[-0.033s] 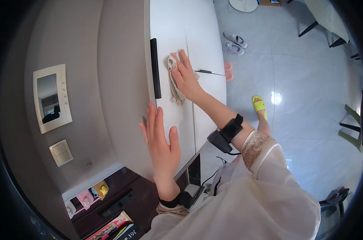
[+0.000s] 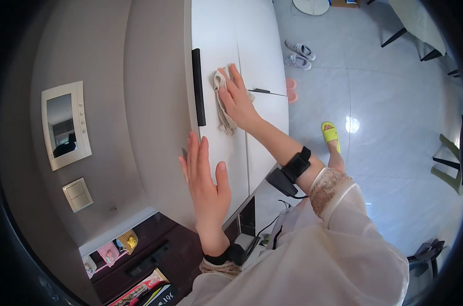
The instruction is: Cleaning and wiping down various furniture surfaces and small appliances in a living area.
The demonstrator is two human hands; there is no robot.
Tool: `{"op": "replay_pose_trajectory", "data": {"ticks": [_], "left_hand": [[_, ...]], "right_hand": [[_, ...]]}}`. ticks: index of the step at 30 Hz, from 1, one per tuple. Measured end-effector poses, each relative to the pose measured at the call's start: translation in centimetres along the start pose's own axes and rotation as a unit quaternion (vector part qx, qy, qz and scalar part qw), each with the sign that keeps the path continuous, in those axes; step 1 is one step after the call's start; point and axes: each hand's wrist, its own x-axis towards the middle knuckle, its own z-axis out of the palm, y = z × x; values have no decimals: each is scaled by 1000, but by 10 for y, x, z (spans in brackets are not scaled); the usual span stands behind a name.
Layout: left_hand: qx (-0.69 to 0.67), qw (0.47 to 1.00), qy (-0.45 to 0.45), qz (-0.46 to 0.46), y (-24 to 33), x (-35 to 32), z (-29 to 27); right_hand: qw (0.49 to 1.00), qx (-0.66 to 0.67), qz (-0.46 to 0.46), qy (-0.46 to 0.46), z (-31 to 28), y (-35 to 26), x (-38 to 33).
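My right hand [image 2: 237, 99] presses a crumpled beige cloth [image 2: 225, 118] against a white cabinet door [image 2: 216, 25]. The cloth is bunched beneath the palm, and its folds stick out on both sides of the fingers. A long black handle [image 2: 198, 86] runs along the door just left of the cloth. Lower down, my left hand [image 2: 206, 178] is open with its fingers stretched out and nothing in it. It is at the cabinet's grey side panel [image 2: 157, 102], near the door's edge; whether it touches the panel I cannot tell.
A wall screen panel [image 2: 63, 125] and a light switch [image 2: 78, 195] are at the left. Small toys sit on a shelf [image 2: 152, 232] below. On the tiled floor [image 2: 384, 102] are sneakers [image 2: 299, 55], pink slippers [image 2: 291, 91] and chairs [image 2: 420, 23]. One foot wears a yellow-green slipper [image 2: 329, 132].
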Motion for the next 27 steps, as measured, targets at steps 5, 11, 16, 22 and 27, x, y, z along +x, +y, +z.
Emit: {"op": "replay_pose_trajectory", "data": {"ticks": [5, 11, 16, 22, 27], "left_hand": [[9, 1000, -12, -7, 1, 5, -11], [22, 999, 31, -21, 8, 14, -10], [11, 996, 76, -40, 6, 19, -10], [-61, 988, 118, -73, 3, 22, -11], [-8, 990, 132, -41, 6, 25, -9]], "right_hand": [[999, 20, 1, -26, 4, -5, -34], [999, 24, 22, 9, -2, -7, -1], [998, 30, 43, -19, -3, -3, -18], [998, 25, 52, -18, -7, -7, -4], [999, -3, 32, -21, -5, 0, -23]]}}
